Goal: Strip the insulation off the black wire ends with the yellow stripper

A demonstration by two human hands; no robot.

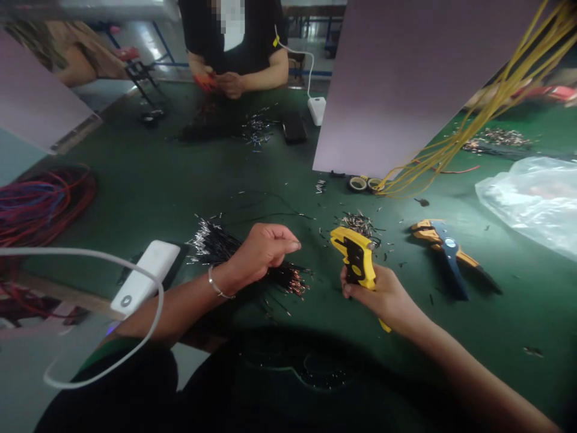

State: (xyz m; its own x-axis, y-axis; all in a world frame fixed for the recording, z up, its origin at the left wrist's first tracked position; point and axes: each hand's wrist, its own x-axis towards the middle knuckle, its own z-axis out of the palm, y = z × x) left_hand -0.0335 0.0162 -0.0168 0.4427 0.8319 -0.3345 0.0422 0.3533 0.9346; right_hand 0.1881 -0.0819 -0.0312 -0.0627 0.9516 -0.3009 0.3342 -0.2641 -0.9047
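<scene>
My left hand point(260, 255) is closed in a pinch above a bundle of short black wires point(220, 240). Whatever its fingertips hold, if anything, is too small to make out. The bundle's silvery ends fan out to the left, and bare copper ends show on the right below my hand. My right hand point(383, 291) grips a yellow and black wire stripper point(358, 258), its jaws pointing up and to the left, a short way from my left fingertips. Just behind the tool lies a small pile of wire scraps point(360, 224).
Blue and orange pliers point(451, 252) lie at right, near a clear plastic bag point(532, 195). Tape rolls point(358, 183) and yellow wires point(451, 150) are behind. Left are a white power bank point(148, 273) and coiled red wires point(45, 201). A person point(234, 54) sits opposite.
</scene>
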